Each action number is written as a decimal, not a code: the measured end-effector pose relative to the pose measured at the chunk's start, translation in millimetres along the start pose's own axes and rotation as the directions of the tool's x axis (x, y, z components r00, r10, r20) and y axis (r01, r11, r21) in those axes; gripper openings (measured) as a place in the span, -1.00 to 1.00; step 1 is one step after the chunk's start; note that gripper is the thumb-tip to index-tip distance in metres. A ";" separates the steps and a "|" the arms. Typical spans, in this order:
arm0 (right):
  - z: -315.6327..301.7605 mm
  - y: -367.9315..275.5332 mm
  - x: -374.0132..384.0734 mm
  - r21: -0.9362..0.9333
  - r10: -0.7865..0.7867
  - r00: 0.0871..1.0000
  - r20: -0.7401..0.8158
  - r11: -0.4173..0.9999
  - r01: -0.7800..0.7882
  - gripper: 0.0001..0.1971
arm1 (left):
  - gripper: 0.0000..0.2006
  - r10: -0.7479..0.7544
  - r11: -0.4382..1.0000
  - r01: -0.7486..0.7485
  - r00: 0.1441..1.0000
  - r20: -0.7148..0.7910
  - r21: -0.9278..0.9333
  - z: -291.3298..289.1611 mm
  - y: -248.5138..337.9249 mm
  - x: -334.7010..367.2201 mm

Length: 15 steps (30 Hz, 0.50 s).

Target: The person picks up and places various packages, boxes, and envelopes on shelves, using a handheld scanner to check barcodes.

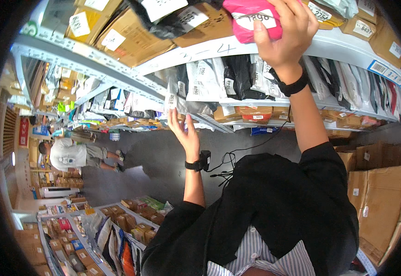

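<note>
At the upper shelf, my right hand [289, 34] grips a bright pink plastic-wrapped parcel [242, 32] with a white label. The thumb presses its front and the fingers reach over its right side. This parcel sits at the lip of the shelf board, beside a cardboard box [209, 27] and a black plastic bag [159, 23]. Lower and to the left, my left hand [184, 133] is raised with fingers apart, holding nothing. Its fingertips are close to a labelled translucent bag [169, 97] at the end of the middle shelf; whether they touch cannot be made out.
White and black mailing bags [200, 78] stand upright along the middle shelf. A grey metal upright [113, 66] slants at left. Dark cables [230, 158] hang near my left wrist. Another person [76, 154] stands in the aisle. Large cartons [380, 202] are stacked at right.
</note>
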State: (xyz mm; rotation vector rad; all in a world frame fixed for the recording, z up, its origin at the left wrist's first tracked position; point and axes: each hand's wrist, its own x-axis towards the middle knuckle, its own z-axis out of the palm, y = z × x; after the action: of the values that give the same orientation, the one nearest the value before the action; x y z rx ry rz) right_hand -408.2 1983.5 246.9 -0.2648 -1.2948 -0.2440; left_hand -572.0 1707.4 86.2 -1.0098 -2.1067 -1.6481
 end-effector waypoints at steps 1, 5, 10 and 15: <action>-3.6 -5.3 3.3 -0.013 0.036 0.999 0.034 0.999 -0.036 -0.57 | -0.66 -0.091 0.995 0.092 0.995 0.041 -0.025 -16.2 -6.8 -8.4; -7.5 -19.3 1.4 0.011 0.047 0.996 0.073 0.999 -0.047 -0.58 | -0.65 -0.320 0.929 0.315 0.947 0.006 -0.194 -69.8 -5.4 -45.8; -14.9 -35.5 -4.5 0.080 0.029 0.998 0.062 0.996 -0.034 -0.63 | -0.57 -0.440 0.896 0.431 0.894 -0.081 -0.104 -146.2 22.5 -109.1; -42.5 -60.3 4.5 0.121 0.052 0.992 0.112 0.991 -0.065 -0.70 | -0.54 -0.517 0.846 0.530 0.790 -0.329 -0.057 -224.2 44.6 -193.6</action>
State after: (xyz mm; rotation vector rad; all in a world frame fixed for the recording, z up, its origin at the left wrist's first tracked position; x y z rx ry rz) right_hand -387.9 1912.5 244.0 -0.2121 -1.4021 -0.0993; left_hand -446.9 1435.6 71.1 -0.0893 -2.2816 -1.8390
